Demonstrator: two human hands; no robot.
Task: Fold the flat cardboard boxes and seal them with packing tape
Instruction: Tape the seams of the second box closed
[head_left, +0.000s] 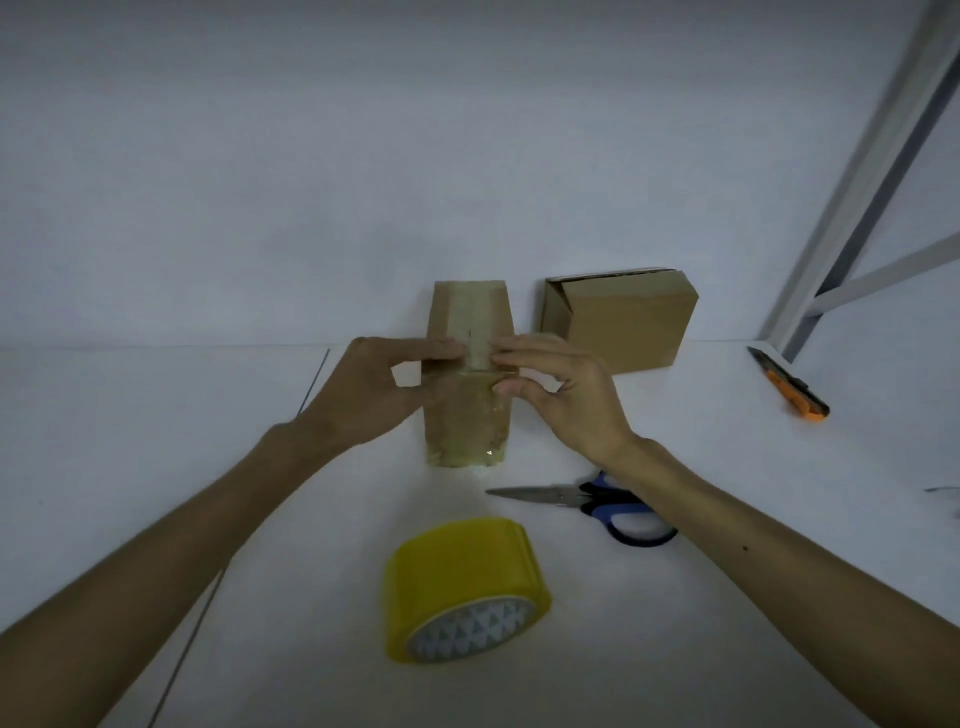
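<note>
Centrally, a taped cardboard box (467, 415) stands between the left hand (384, 384) and right hand (561, 395), each pinching its edge. Just right of it, a second box (623, 322) hides its inside.

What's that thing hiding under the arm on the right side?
A pair of scissors lies on the white table under the right forearm. Its silver blades, pointing left, and most of the blue handles show; the forearm covers part of the handles.
</note>
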